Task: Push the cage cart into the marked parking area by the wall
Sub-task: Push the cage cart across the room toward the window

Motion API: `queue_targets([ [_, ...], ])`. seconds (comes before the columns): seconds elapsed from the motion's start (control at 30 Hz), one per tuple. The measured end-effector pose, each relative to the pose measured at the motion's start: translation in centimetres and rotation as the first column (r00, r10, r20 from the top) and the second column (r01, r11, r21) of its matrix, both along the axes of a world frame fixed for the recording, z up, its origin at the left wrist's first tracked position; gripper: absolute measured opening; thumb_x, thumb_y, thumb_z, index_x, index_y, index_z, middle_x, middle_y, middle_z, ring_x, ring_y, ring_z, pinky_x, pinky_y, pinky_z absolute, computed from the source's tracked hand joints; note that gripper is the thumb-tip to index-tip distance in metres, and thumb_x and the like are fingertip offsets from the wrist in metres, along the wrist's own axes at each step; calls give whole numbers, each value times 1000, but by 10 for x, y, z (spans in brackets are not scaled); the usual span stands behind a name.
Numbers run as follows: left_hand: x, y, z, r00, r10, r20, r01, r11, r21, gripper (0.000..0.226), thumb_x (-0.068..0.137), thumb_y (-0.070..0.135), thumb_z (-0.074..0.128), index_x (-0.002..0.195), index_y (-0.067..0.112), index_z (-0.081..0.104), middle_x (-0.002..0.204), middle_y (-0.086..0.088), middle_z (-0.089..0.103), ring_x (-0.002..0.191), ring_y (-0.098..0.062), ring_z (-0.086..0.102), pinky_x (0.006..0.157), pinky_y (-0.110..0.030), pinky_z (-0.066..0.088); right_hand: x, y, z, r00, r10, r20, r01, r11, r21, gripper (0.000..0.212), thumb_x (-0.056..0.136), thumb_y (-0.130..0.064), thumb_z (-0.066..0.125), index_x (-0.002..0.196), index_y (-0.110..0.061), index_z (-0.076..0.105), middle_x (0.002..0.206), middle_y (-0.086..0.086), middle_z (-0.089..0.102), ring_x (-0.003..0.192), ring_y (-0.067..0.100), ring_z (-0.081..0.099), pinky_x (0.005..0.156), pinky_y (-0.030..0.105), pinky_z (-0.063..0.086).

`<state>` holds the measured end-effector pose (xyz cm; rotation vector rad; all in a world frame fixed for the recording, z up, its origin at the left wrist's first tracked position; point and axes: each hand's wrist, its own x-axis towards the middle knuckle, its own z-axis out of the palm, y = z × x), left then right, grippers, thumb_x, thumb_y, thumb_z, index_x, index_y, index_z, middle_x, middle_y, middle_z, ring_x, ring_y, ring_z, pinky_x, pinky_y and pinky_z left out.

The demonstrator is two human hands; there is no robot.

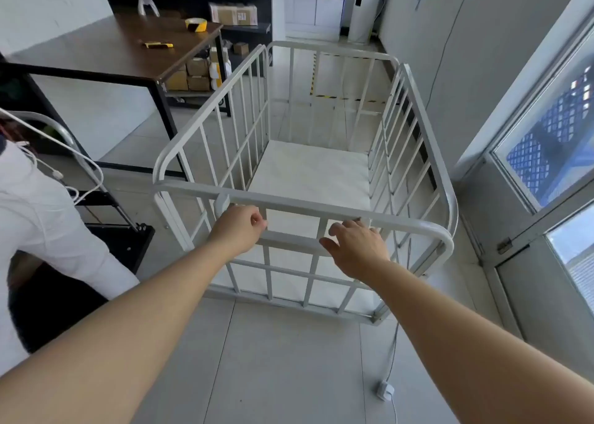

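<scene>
Cage cart (308,173) is standing empty on the tiled floor, short of the striped floor marking (324,96) by the wall. Near top rail (321,205) is being reached for: left hand (239,227) curled loosely, right hand (356,247) spread, neither clamped. Stiff steel frame is being judged light and free-rolling; rail offers the best hold.

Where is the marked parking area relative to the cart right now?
In the head view, the parking area lies ahead of the cart, taped in yellow and black on the floor beyond its far end, beside the right-hand wall.
</scene>
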<state>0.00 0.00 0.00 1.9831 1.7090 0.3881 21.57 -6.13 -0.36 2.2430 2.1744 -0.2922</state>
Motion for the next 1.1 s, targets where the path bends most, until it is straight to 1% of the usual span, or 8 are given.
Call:
queue_targets([
  [0.17, -1, 6, -19, 976, -133, -173, 122, 990, -73, 46, 97, 33, 50, 137, 11, 49, 138, -11, 49, 126, -28, 46, 102, -35, 37, -2, 5, -27, 998, 28, 62, -27, 999, -18, 47, 96, -51, 31, 125, -20, 51, 120, 2, 57, 114, 24, 48, 94, 38, 37],
  [0.23, -3, 10, -30, 954, -196, -228, 179, 980, -91, 52, 98, 36, 48, 143, 12, 41, 144, -10, 44, 133, -28, 40, 107, -36, 33, -3, 5, -39, 997, 33, 71, -31, 999, -19, 46, 96, -51, 32, 126, -21, 49, 120, 1, 57, 113, 24, 48, 94, 38, 37],
  [0.5, -18, 33, -55, 850, -318, -421, 304, 947, -102, 48, 98, 47, 39, 136, 19, 48, 128, -4, 57, 119, -25, 50, 102, -38, 34, -6, 15, -62, 992, 18, 122, -14, 999, -35, 45, 96, -51, 28, 125, -22, 45, 117, 0, 60, 114, 25, 50, 102, 41, 29],
  [0.6, -18, 42, -64, 816, -327, -477, 298, 944, -139, 49, 98, 52, 33, 133, 22, 49, 127, -2, 58, 120, -24, 48, 108, -41, 26, -7, 21, -66, 990, 25, 140, -15, 997, -72, 43, 97, -49, 26, 121, -20, 47, 115, 1, 59, 115, 26, 50, 111, 45, 19],
  [0.7, -16, 46, -75, 800, -337, -497, 282, 942, -184, 47, 99, 52, 25, 131, 24, 44, 129, -4, 53, 123, -25, 41, 111, -45, 16, -6, 28, -70, 992, 48, 119, -38, 996, -81, 41, 97, -49, 24, 115, -20, 46, 108, 1, 61, 110, 25, 53, 111, 42, 19],
  [0.93, -16, 55, -79, 803, -376, -462, 287, 924, -252, 45, 99, 50, 20, 127, 21, 40, 129, -6, 45, 128, -28, 33, 115, -49, 2, -1, 35, -72, 982, 139, 130, -135, 990, -39, 40, 97, -50, 19, 107, -20, 44, 97, -1, 60, 93, 23, 56, 95, 33, 35],
  [1.03, -12, 63, -78, 811, -403, -425, 295, 908, -298, 53, 95, 59, 21, 130, 23, 39, 130, -6, 42, 131, -27, 27, 115, -49, -6, 1, 41, -80, 978, 146, 150, -152, 988, 34, 65, 87, -56, -7, 100, -20, 46, 87, -2, 59, 83, 23, 57, 88, 34, 41],
  [1.1, -10, 70, -77, 810, -411, -418, 296, 902, -314, 56, 94, 62, 22, 130, 22, 39, 132, -7, 42, 133, -28, 25, 115, -50, -8, 3, 47, -92, 978, 101, 182, -127, 982, 138, 67, 89, -53, -11, 82, -23, 49, 67, -6, 55, 62, 18, 55, 70, 32, 49],
])
